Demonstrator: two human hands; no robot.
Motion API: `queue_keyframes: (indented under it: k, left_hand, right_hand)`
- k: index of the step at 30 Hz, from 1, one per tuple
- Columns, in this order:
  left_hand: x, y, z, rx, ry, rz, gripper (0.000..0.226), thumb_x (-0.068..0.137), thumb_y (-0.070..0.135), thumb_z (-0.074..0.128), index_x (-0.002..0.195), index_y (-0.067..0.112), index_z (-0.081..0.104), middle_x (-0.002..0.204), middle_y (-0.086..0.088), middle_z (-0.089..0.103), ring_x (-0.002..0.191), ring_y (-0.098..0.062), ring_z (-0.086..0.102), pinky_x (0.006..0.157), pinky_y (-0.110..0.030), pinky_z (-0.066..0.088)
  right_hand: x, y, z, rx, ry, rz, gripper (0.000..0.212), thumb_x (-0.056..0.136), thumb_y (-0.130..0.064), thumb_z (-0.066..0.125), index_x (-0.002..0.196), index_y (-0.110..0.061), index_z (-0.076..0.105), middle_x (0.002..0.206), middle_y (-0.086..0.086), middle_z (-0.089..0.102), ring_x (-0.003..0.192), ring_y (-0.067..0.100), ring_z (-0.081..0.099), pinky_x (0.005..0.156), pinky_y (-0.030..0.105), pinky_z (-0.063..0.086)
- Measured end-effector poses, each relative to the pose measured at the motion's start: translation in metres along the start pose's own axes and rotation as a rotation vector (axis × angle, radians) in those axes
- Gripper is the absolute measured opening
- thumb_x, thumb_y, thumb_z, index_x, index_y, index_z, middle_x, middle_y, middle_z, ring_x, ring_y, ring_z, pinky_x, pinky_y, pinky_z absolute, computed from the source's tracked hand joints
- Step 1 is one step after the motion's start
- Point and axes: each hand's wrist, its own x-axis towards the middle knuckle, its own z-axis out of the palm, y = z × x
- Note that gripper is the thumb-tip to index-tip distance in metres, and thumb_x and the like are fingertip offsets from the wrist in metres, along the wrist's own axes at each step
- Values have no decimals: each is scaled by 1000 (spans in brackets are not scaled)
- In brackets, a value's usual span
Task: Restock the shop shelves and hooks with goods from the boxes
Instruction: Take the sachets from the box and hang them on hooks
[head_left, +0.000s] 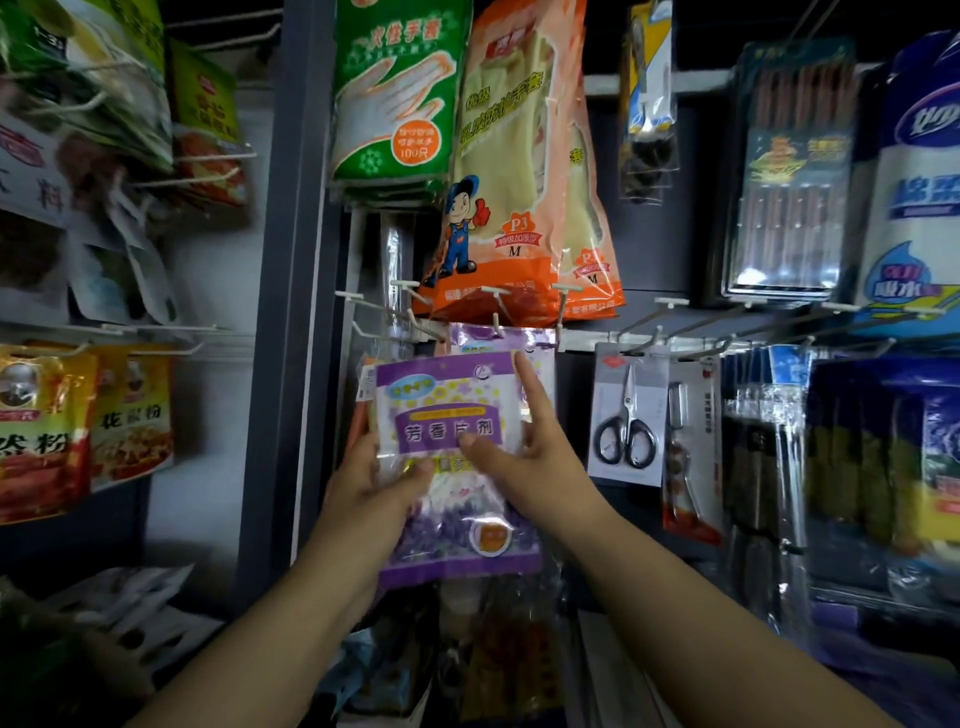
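Purple sachet packs (447, 415), several stacked, sit just below their hook (498, 312), where one like them (498, 340) already hangs; the left hand (369, 478) grips the stack, the right hand (524, 457) pinches the front one, forefinger raised, so hanging seems barely started.

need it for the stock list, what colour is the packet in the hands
Purple and white packet, seen in the head view.
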Motion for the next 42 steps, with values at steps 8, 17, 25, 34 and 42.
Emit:
queue_keyframes:
  k: [8,17,25,34,42]
  left_hand:
    - [23,8,15,81,-31,-16,14,92,29,60,106,27,56,97,3,70,85,-15,70,65,-31,56]
    - [31,2,3,192,-11,37,20,94,10,56,95,30,54,87,-6,67,65,-18,65,57,-27,53]
    - [33,-2,2,183,0,25,19,93,8,57,100,27,55,88,-5,67,68,-20,66,62,-32,55]
    - [75,49,26,1037,-71,729,48,97,32,48,143,24,38,149,10,29,137,-13,23,113,-38,22]
    - [103,44,62,1276,-124,595,48,100,45,30,147,31,32,158,7,14,144,-18,9,115,-45,10]
  right_hand:
    - [27,-8,-13,-123,121,-24,42,94,-9,59,132,-27,56,125,3,64,83,7,68,64,17,55]
    - [49,-12,-19,-123,220,-74,44,88,-16,68,129,-26,59,133,-1,58,113,12,61,97,36,52]
    - [54,-14,-22,-152,196,-35,50,88,-17,68,133,-34,54,127,-6,61,100,33,67,83,46,58]
    - [57,-14,-24,-241,203,-43,60,87,-11,68,140,-30,48,108,-12,65,86,25,70,72,33,59]
    - [62,3,-29,-138,190,13,59,89,-4,63,139,-30,47,98,-19,62,101,42,62,84,50,54]
